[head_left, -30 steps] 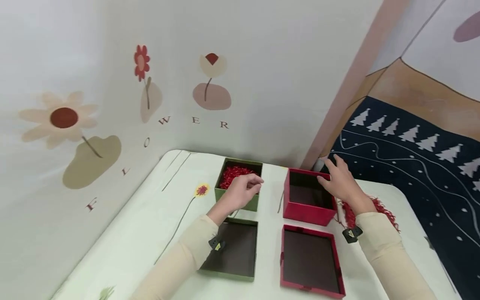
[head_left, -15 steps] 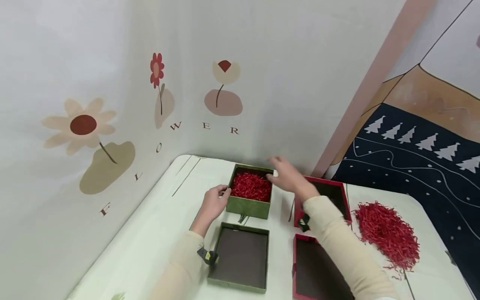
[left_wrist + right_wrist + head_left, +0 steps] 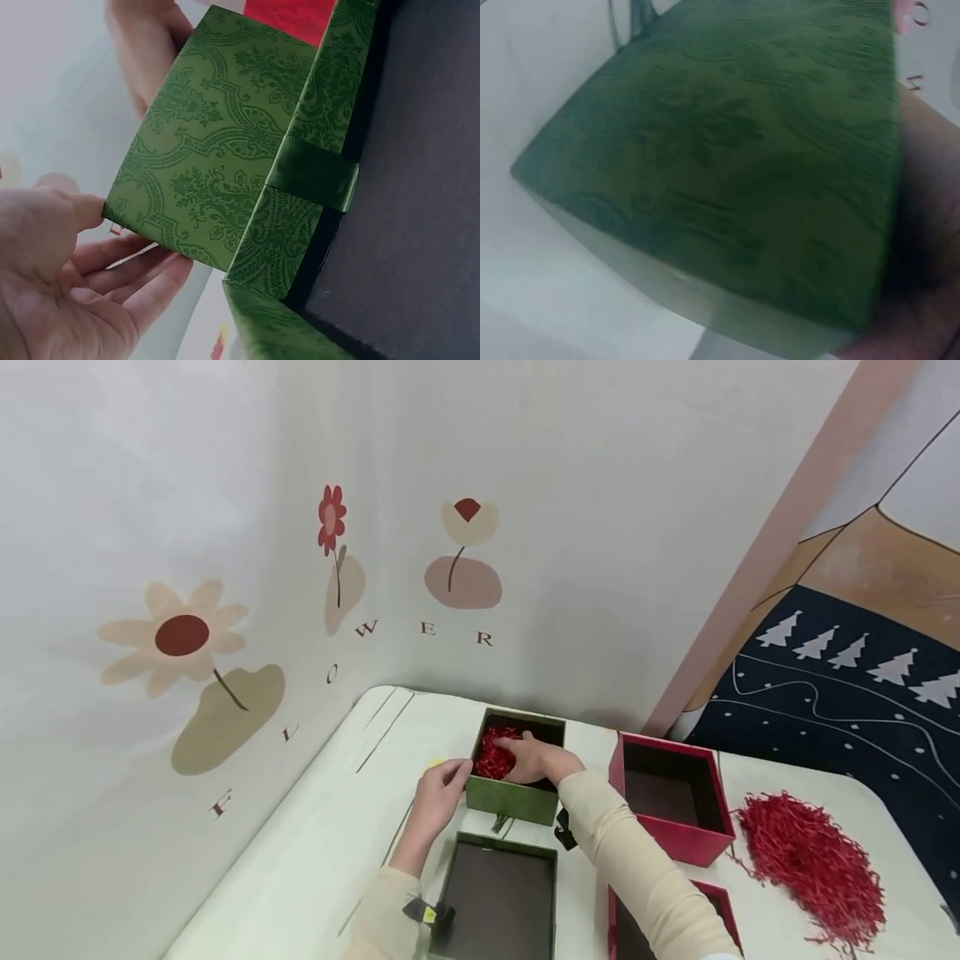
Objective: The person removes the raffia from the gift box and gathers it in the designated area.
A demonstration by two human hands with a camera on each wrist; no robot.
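A green patterned box [image 3: 512, 799] holds red shredded paper [image 3: 496, 757], bunched at its left side. My right hand [image 3: 534, 760] reaches inside over the front wall, index finger stretched left and touching the paper; its other fingers are partly hidden. My left hand [image 3: 438, 793] grips the box's front left corner. In the left wrist view, the left thumb sits at the top corner and the left fingers [image 3: 161, 296] lie along the outer side wall. Only the box's front and part of the right hand [image 3: 922, 247] show in the right wrist view, blurred.
A red box [image 3: 697, 843] with a dark inside stands to the right. Beyond it lies a loose heap of red shredded paper [image 3: 813, 868]. The green lid [image 3: 553, 902] and red lid [image 3: 712, 893] lie inside-up in front of their boxes. Behind the table stands a printed wall [image 3: 600, 568].
My right hand has moved left from above the red box into the green box. My left hand has moved to that box's left side. The paper, earlier spread out, is now bunched left.
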